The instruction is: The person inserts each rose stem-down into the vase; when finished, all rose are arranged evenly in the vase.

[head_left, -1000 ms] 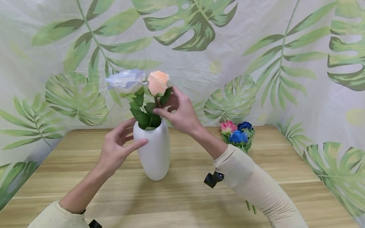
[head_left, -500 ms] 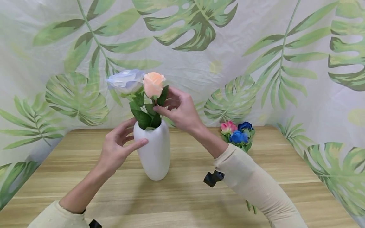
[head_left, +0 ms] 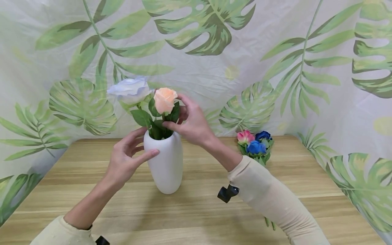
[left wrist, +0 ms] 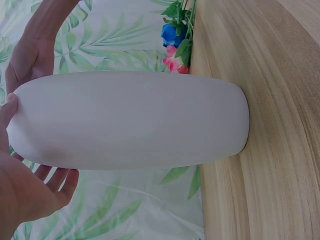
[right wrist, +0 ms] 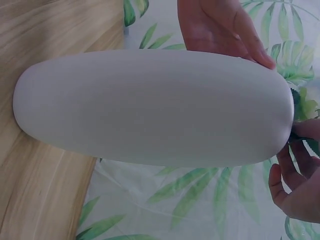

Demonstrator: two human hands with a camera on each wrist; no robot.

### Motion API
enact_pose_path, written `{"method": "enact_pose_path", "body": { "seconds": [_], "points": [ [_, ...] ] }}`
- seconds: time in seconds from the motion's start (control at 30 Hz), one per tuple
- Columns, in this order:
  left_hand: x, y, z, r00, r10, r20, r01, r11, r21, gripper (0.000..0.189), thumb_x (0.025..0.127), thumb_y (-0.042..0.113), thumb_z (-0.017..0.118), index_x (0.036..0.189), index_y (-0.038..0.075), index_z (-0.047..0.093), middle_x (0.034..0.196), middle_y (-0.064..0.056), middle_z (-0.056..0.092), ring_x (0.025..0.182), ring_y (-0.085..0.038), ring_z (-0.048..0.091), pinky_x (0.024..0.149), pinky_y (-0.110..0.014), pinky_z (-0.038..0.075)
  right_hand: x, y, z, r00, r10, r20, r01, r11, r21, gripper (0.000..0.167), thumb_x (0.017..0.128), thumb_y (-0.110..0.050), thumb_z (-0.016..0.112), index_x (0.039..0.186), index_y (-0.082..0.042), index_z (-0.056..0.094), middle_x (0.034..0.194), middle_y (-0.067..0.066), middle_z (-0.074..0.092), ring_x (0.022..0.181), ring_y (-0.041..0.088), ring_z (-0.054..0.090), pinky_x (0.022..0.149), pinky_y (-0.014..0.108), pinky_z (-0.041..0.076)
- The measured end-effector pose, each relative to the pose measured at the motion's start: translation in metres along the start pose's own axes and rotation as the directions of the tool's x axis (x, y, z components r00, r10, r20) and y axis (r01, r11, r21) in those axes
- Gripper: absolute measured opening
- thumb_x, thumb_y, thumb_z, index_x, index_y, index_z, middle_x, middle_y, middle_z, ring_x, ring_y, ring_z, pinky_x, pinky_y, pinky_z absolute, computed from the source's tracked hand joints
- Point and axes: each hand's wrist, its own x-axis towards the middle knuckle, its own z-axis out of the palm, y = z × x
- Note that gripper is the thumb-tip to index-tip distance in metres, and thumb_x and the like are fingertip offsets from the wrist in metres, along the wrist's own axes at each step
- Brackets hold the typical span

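Note:
A white vase stands upright on the wooden table. My left hand holds its upper left side, thumb on the front and fingers round the back. Out of the vase's mouth rise a pale lilac-white rose, leaning left, and a peach rose. Just above the rim, my right hand pinches the peach rose's stem among its leaves. In the right wrist view the vase hides the lower stems, and the fingers of the right hand show at its mouth.
Beyond my right forearm, a pink flower and blue flowers lie bunched on the table, their stems partly hidden by the sleeve. A leaf-printed cloth hangs behind the table.
The peach rose has moved down and slightly left with my right hand, sinking deeper into the vase. The lilac-white rose has shifted left. My left hand and the vase stay in place.

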Motion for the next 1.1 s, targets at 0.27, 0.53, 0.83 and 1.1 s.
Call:
{"method": "enact_pose_path", "body": {
  "seconds": [0.27,0.53,0.83,1.1],
  "points": [
    [0.0,-0.001,0.0,1.0,0.014,-0.006,-0.015,1.0,-0.005,0.057,0.088,-0.001,0.08,0.141,0.001,0.059,0.131,0.006,0.064,0.118,-0.008,0.064,0.096,-0.02,0.052,-0.001,0.001,0.001,1.0,0.01,0.008,-0.009,0.999,-0.037,0.072,0.083,0.005,0.082,0.146,0.003,0.047,0.115,0.019,0.073,0.077,0.018,0.067,0.062,0.025,0.05],
    [0.0,-0.001,0.001,1.0,0.014,-0.01,-0.014,1.0,-0.004,0.056,0.088,-0.001,0.08,0.14,0.0,0.059,0.13,0.006,0.065,0.117,-0.007,0.064,0.096,-0.019,0.052,0.001,-0.001,0.001,0.999,0.005,-0.034,-0.004,1.0,0.026,0.066,0.085,0.007,0.08,0.144,0.004,0.049,0.112,0.023,0.074,0.064,0.013,0.052,0.06,0.023,0.044],
    [0.0,-0.001,0.002,1.0,0.02,-0.011,-0.02,1.0,-0.014,0.055,0.087,-0.003,0.079,0.139,-0.001,0.059,0.128,0.006,0.065,0.117,-0.008,0.065,0.096,-0.019,0.052,-0.002,0.002,0.0,0.998,0.012,-0.054,-0.011,1.0,0.017,0.066,0.083,0.008,0.081,0.143,0.005,0.052,0.125,0.021,0.07,0.1,0.026,0.073,0.058,0.02,0.042],
    [-0.001,0.0,0.001,1.0,0.015,-0.007,-0.015,1.0,0.005,0.053,0.088,-0.001,0.079,0.137,-0.001,0.059,0.127,0.007,0.065,0.117,-0.008,0.065,0.096,-0.018,0.052,-0.009,0.004,-0.009,0.994,0.104,0.031,-0.105,0.994,0.035,0.077,0.085,-0.003,0.084,0.152,-0.001,0.045,0.125,0.017,0.071,0.109,0.022,0.069,0.075,0.029,0.056]
  ]
}}
